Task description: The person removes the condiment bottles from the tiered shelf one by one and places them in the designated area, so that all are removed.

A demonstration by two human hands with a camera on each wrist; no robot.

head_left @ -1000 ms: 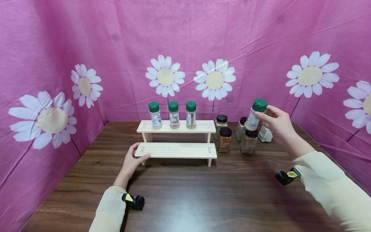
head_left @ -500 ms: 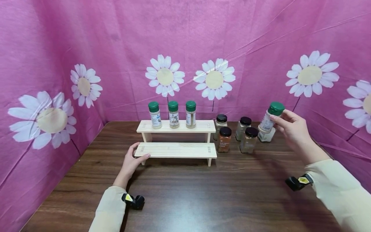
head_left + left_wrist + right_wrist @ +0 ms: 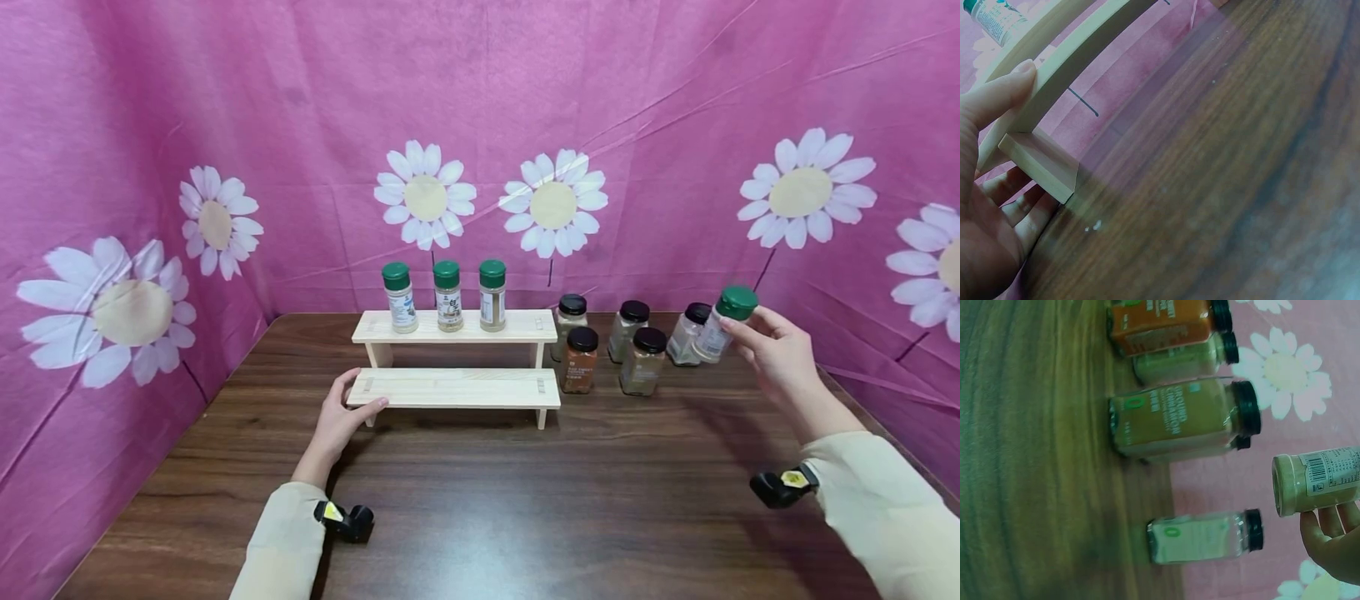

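On the counter [image 3: 465, 508], a two-tier rack [image 3: 540, 357] is standing before a curtain [image 3: 480, 92], three bottles [image 3: 449, 310] lining up along its upper tier [image 3: 521, 327] and the left hand [image 3: 341, 425] resting at the left end of its nearer, lower tier [image 3: 453, 388]. Right of the rack, five jars [image 3: 642, 367] are standing as two front-to-back pairs and a rightmost single. Near that single, the right hand [image 3: 780, 354] is holding a fourth bottle [image 3: 712, 340] above the counter.
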